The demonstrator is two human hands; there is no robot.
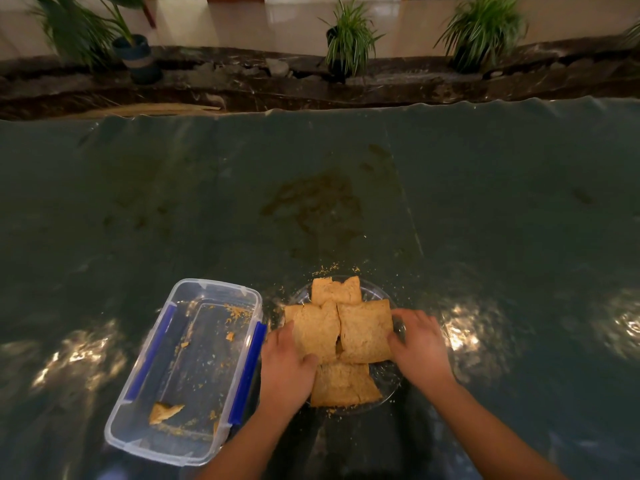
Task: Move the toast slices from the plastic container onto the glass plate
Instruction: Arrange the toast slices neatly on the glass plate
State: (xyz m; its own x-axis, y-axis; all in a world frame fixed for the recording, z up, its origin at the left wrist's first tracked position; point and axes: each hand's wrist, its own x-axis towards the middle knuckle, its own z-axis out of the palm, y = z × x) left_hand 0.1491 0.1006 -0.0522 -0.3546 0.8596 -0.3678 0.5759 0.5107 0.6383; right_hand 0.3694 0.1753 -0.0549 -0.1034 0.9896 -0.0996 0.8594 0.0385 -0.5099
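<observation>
Several golden toast slices (363,332) lie on the glass plate (389,379) near the table's front edge. My left hand (285,365) rests on the left middle slice (318,332), fingers curled over its edge. At the plate's right side, my right hand (420,346) touches the edge of the right middle slice. To the left of the plate stands the clear plastic container (138,407) with blue clips. It holds only crumbs and one broken toast piece (164,412) in its near corner.
A dark green shiny sheet (311,188) covers the table, with crumbs scattered around the plate. Beyond the far edge runs a dark stone ledge with potted plants (348,39).
</observation>
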